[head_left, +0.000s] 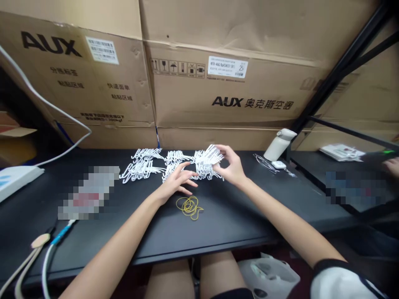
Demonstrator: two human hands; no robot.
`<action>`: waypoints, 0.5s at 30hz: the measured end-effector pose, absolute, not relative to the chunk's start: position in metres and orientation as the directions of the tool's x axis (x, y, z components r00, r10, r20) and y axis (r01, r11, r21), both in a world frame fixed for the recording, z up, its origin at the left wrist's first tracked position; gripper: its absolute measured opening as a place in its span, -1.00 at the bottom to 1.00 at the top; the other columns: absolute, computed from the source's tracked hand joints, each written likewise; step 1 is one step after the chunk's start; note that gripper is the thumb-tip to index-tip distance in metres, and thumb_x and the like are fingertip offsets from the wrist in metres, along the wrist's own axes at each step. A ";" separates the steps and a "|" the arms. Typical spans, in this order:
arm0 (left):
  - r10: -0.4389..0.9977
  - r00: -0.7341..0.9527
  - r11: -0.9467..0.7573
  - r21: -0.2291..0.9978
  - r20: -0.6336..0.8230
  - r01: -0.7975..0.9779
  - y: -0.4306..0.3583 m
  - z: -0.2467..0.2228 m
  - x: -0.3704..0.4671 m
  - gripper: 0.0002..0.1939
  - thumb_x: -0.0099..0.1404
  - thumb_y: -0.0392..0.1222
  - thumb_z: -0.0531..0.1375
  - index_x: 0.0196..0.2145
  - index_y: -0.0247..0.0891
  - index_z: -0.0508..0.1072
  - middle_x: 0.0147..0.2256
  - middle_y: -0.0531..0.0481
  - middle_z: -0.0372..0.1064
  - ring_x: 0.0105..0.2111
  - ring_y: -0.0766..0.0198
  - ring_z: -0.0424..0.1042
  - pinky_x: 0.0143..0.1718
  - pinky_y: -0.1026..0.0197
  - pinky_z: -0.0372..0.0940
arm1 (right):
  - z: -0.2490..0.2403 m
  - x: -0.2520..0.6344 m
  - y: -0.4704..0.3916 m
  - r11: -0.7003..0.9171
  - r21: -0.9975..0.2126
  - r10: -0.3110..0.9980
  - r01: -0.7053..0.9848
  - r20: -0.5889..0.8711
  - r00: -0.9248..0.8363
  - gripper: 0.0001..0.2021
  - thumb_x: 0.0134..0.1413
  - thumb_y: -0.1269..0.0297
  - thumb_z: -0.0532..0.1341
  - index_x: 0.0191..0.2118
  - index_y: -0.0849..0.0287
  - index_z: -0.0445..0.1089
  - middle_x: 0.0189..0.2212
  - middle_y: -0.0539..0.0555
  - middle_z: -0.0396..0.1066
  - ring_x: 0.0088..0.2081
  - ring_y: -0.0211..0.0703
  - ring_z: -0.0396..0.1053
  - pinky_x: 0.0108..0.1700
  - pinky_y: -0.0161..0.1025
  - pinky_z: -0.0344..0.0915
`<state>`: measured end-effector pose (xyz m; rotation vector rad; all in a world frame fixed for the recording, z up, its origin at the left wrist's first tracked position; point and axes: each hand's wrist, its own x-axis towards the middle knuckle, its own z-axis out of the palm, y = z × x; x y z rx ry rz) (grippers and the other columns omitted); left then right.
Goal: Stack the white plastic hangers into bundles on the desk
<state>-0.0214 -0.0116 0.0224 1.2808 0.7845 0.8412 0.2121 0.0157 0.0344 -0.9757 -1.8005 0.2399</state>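
Note:
Bundles of thin white hook-like pieces lie in rows along the back of the black table. My right hand is closed on a bundle of white hooks at the right end, lifted or tilted over the bundle below; whether it is fully off the table I cannot tell. Fingers spread, my left hand hovers in front of the middle bundles and partly covers them. It holds nothing. Close in front of it lies a loose tangle of yellow rubber bands.
Large cardboard boxes stand behind the table. A white bottle, glasses and a small white case sit at right, beside a black metal post. A blurred-out item with a cable lies left. Another person's hand shows far right.

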 end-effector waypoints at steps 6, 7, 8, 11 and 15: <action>0.812 0.580 0.124 0.990 -0.065 -0.063 -0.018 0.027 -0.029 -0.59 0.04 -0.04 0.36 -0.19 -0.30 0.43 -0.34 -0.10 0.48 -0.34 0.19 0.48 -0.37 0.19 0.44 | 0.035 0.172 -0.015 0.915 -0.230 0.381 0.332 0.763 -0.522 -0.49 -0.01 0.32 0.26 0.11 0.15 0.26 -0.05 0.24 0.34 -0.02 -0.01 0.35 0.02 -0.08 0.34; 0.817 0.569 0.122 0.992 -0.092 -0.015 -0.018 0.028 -0.030 -0.66 0.03 -0.08 0.37 -0.28 -0.32 0.45 -0.42 -0.06 0.46 -0.42 0.24 0.47 -0.41 0.23 0.42 | 0.033 0.171 -0.016 0.916 -0.233 0.383 0.327 0.753 -0.536 -0.48 0.00 0.33 0.25 0.13 0.15 0.24 -0.04 0.24 0.33 -0.02 -0.02 0.34 0.01 -0.08 0.34; 0.821 0.559 0.124 0.992 -0.115 0.022 -0.018 0.029 -0.032 -0.70 0.03 -0.09 0.38 -0.35 -0.34 0.46 -0.48 -0.03 0.44 -0.48 0.29 0.45 -0.43 0.25 0.41 | 0.031 0.171 -0.016 0.912 -0.250 0.396 0.324 0.739 -0.545 -0.46 0.01 0.34 0.24 0.16 0.14 0.22 -0.02 0.24 0.32 0.00 -0.02 0.34 0.03 -0.08 0.34; 0.841 0.520 0.132 0.989 -0.146 0.066 -0.017 0.033 -0.035 -0.69 0.03 -0.07 0.38 -0.37 -0.36 0.49 -0.47 -0.04 0.46 -0.50 0.31 0.45 -0.40 0.24 0.41 | 0.028 0.173 -0.019 0.894 -0.324 0.447 0.309 0.685 -0.575 -0.40 0.03 0.28 0.23 0.23 0.10 0.15 0.09 0.25 0.25 0.11 0.01 0.27 0.12 -0.01 0.27; 0.852 0.499 0.130 0.988 -0.157 0.088 -0.020 0.035 -0.036 -0.67 0.00 -0.08 0.39 -0.31 -0.34 0.52 -0.37 -0.08 0.51 -0.38 0.24 0.49 -0.30 0.19 0.43 | 0.029 0.173 -0.028 0.867 -0.377 0.494 0.325 0.734 -0.466 -0.56 0.08 0.23 0.22 0.11 0.08 0.29 0.17 0.24 0.20 0.17 0.04 0.21 0.13 0.04 0.26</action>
